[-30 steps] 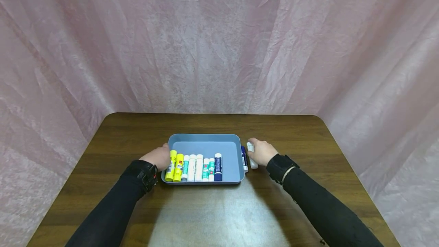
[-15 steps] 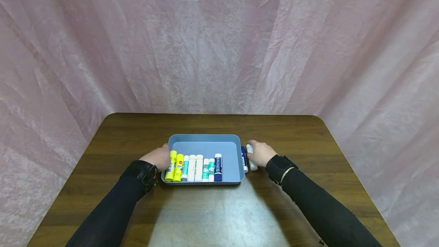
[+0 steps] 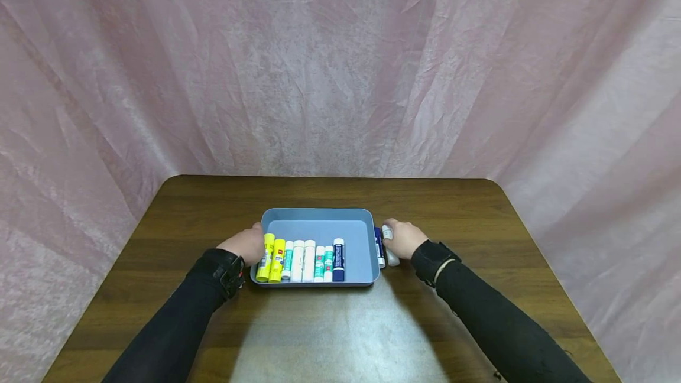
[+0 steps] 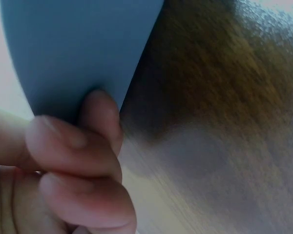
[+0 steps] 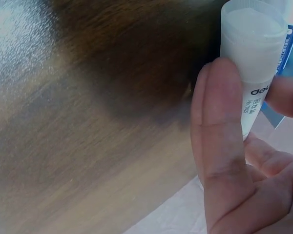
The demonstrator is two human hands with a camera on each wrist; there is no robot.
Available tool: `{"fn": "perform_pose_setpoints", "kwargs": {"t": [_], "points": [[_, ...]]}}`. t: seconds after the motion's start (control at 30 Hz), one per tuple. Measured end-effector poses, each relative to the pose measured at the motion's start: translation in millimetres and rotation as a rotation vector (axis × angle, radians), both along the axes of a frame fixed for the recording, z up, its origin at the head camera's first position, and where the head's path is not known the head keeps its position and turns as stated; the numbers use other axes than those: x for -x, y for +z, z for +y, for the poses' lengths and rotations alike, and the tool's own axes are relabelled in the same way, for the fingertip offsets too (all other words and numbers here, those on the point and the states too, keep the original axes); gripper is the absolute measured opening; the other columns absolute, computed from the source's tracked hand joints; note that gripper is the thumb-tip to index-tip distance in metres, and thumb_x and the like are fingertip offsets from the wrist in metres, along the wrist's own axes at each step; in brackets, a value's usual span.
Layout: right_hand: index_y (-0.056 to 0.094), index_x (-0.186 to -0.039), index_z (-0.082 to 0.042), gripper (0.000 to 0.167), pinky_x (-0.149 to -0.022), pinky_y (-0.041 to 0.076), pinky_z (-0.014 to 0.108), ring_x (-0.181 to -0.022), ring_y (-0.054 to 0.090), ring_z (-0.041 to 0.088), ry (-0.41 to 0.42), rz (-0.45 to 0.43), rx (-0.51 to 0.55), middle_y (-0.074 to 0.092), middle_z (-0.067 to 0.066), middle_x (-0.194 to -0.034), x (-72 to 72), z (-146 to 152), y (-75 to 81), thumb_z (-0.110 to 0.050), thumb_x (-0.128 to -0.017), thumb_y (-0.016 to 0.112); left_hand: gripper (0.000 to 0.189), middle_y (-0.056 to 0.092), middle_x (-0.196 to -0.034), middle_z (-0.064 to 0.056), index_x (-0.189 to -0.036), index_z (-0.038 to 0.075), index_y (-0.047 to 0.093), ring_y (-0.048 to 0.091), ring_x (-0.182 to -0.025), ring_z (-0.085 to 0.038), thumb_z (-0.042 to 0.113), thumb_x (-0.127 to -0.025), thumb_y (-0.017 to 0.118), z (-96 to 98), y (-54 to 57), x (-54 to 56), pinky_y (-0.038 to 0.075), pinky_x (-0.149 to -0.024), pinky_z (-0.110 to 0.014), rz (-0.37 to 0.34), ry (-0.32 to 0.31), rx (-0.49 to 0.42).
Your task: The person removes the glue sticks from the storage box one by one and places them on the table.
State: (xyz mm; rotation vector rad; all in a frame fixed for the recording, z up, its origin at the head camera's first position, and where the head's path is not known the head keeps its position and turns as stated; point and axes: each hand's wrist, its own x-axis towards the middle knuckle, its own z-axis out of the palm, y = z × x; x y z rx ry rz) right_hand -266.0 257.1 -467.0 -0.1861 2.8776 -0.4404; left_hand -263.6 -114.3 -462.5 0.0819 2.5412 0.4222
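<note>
- While the left hand (image 3: 246, 243) grips the left side of the blue-grey tray (image 3: 357, 253), its fingers curl against the wall.
- Just beyond the tray's right wall, the right hand (image 3: 407, 238) pinches a white stick (image 5: 254, 53) between thumb and fingers; whether the stick touches the table is unclear.
- Between that stick and the tray lies a navy tube (image 3: 379, 247), white end towards the person; with the raised wall, it stands between the stick and the tray's inside.
- Along the tray's near side, left to right: two yellow tubes (image 3: 276, 262), a white-and-teal stick (image 3: 287, 260), two white tubes (image 3: 308, 262), two smaller teal-and-white sticks (image 3: 319, 265) and a white-capped navy stick (image 3: 338, 260).
- On the white stick, dark letters begin "de", the rest partly cut off; under them runs smaller print with a "No." line, its digits too blurred to trust.
- Labels inside the tray are too small to read.
- Brown wood grain covers the table (image 3: 436, 200), which has rounded far corners and a bright glare near the person.
- Behind it hangs a pale pink, creased curtain (image 3: 340, 75).
- Black sleeves (image 3: 511, 324) and dark wrist straps (image 3: 433, 260) cover both arms.
</note>
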Motion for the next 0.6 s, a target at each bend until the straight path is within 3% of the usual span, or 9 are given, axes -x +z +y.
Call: {"fn": "perform_pose_setpoints", "kwargs": {"t": [0.6], "points": [[0.056,-0.142,-0.006,0.049,-0.079,0.056,0.043,-0.086,0.067,0.025,-0.002,-0.028,-0.02,0.072,0.019,-0.113,1.0,0.9,-2.2,-0.021,-0.096,0.066,0.06,0.06,-0.104,-0.018,-0.151,-0.015,0.017,0.059,-0.088,-0.027,0.01,-0.102,0.042,0.3,5.3,-3.0,0.05,-0.076,-0.037,-0.008,0.013,-0.023]]}}
